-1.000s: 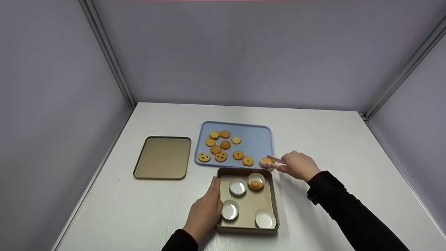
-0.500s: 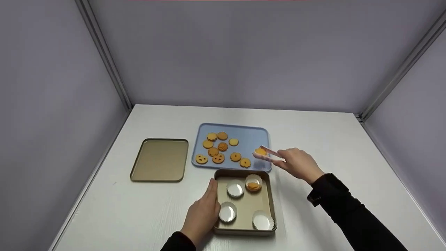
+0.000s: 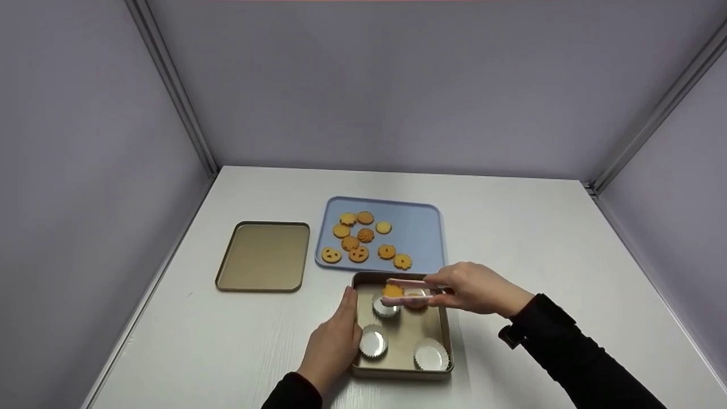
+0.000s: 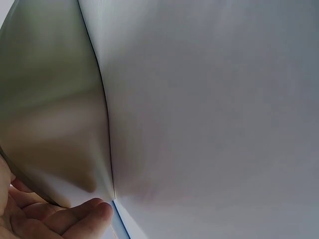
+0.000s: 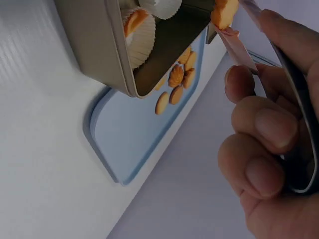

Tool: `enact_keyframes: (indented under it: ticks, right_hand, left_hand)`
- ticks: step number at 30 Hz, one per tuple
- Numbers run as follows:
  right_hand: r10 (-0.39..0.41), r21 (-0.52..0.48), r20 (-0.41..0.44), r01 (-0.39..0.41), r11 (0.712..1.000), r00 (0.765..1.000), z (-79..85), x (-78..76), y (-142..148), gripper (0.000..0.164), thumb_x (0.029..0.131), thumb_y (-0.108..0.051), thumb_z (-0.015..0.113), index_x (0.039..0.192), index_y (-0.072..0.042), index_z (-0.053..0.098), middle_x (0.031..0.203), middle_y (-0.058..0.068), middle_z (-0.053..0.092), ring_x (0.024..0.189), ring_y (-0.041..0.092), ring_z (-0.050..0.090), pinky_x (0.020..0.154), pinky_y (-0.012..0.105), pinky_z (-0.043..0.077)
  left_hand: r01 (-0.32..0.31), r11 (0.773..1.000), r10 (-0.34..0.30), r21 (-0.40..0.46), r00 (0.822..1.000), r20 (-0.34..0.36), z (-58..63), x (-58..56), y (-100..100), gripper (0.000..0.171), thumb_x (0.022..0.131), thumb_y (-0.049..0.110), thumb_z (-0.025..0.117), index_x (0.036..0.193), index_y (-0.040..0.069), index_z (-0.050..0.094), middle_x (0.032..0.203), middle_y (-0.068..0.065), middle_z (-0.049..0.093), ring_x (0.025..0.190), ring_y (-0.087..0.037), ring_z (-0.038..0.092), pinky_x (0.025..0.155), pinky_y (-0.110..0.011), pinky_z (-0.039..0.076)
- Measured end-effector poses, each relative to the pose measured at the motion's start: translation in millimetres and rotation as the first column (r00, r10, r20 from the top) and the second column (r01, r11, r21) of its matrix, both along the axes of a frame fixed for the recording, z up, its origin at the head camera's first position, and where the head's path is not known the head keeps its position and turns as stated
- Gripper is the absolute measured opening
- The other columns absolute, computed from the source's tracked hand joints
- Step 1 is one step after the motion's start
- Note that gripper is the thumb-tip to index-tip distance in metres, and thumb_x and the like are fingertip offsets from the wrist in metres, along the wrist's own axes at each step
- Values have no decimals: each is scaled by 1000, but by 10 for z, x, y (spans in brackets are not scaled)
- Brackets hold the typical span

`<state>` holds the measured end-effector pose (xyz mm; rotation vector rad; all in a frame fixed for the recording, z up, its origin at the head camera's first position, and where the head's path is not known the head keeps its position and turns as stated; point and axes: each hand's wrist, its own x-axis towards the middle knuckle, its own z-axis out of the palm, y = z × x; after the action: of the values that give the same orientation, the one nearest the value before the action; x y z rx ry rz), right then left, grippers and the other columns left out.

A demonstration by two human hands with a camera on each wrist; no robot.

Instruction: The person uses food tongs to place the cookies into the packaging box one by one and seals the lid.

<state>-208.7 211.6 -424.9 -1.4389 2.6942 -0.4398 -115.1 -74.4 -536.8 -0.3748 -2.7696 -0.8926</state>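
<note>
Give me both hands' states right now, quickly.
Left hand: open, resting against the left side of the baking tin.
Right hand: holding tongs, which grip a cookie above the baking tin.

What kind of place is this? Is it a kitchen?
Maybe not a real kitchen. It looks more like a little booth for trying out or filming tasks: plain grey panels surround a white table, with metal strips at the corners.

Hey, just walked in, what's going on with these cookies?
A person's right hand holds tongs gripping a cookie over a paper cup in the gold tin. The left hand rests against the tin's side. Another paper cup there holds a cookie; the two nearer cups look empty. More cookies sit on the blue tray.
</note>
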Motion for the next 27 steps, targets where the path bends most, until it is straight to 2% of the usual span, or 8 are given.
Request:
enact_keyframes:
  ticks: [3, 6, 11, 17, 25, 27]
  right_hand:
    - [4, 30, -18, -3, 1000, 1000, -57, 21, -38, 21, 92, -29, 75, 89, -14, 61, 70, -12, 49, 62, 3, 42, 56, 22, 36]
    - [-6, 63, -40, 9, 998, 999, -114, 39, -75, 22, 91, -30, 76, 90, -14, 62, 69, -12, 50, 61, 3, 44, 55, 24, 38]
    - [-5, 114, -91, 16, 993, 996, -211, 56, -117, 22, 91, -33, 76, 95, -16, 63, 71, -9, 56, 59, 5, 49, 53, 28, 43]
    - [13, 143, -169, 12, 990, 985, -294, 80, -191, 27, 88, -32, 79, 97, -13, 63, 69, -7, 52, 56, 8, 47, 49, 29, 41]
    - [-18, 133, -161, 40, 990, 987, -269, 70, -190, 31, 89, -32, 79, 109, -10, 70, 74, -4, 62, 61, 14, 58, 53, 35, 49]
    - [-18, 124, -159, 38, 992, 987, -248, 67, -184, 30, 89, -32, 78, 107, -10, 70, 77, -2, 65, 62, 14, 60, 55, 35, 51]
  left_hand:
    - [-2, 1000, 2, 0, 1000, 30, 19, -6, 3, 62, 96, 7, 54, 153, -7, 38, 156, -20, 45, 45, -6, 33, 43, -25, 37]
    - [-4, 1000, 5, -4, 999, 47, 29, -5, 4, 62, 96, 8, 53, 154, -6, 38, 157, -20, 44, 45, -5, 33, 43, -25, 36]
    - [-1, 1000, 1, -24, 1000, 22, 37, -4, 11, 61, 95, 7, 55, 152, -7, 40, 156, -20, 46, 45, -6, 34, 42, -26, 36]
    - [-1, 999, 2, -39, 1000, 21, 28, 9, 1, 61, 95, 7, 56, 152, -7, 40, 156, -19, 46, 45, -6, 35, 42, -25, 36]
    - [-1, 1000, 1, -21, 1000, 3, 39, 1, 15, 60, 95, 6, 56, 152, -7, 41, 155, -19, 47, 46, -9, 39, 44, -28, 40]
    - [-2, 1000, 2, -22, 1000, 5, 37, -4, 16, 60, 95, 6, 56, 152, -7, 41, 154, -19, 48, 47, -10, 42, 45, -29, 42]
